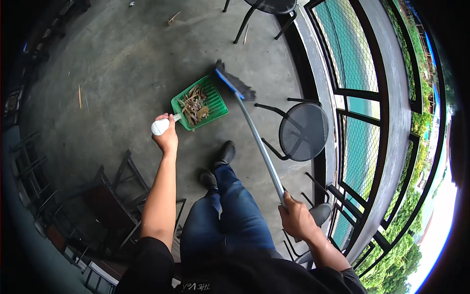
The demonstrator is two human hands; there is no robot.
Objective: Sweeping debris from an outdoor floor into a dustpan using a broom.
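My left hand [166,135] is closed around the white-ended handle of a green plastic dustpan [216,96]. Dry leaves and twigs [194,104] lie in the pan, mostly on the side near its handle. My right hand [298,217] grips the long grey handle of a broom [261,147]. The broom's blue head with dark bristles [238,83] is just beyond the pan's upper right edge, over the concrete floor; whether it touches the pan is hard to tell.
A round black mesh stool [304,131] stands right of the broom, by a low wall with mesh railing [361,106]. Another black seat [271,5] is at the top. Dark wooden furniture [110,205] stands lower left. Loose dry leaves [79,96] lie on the floor.
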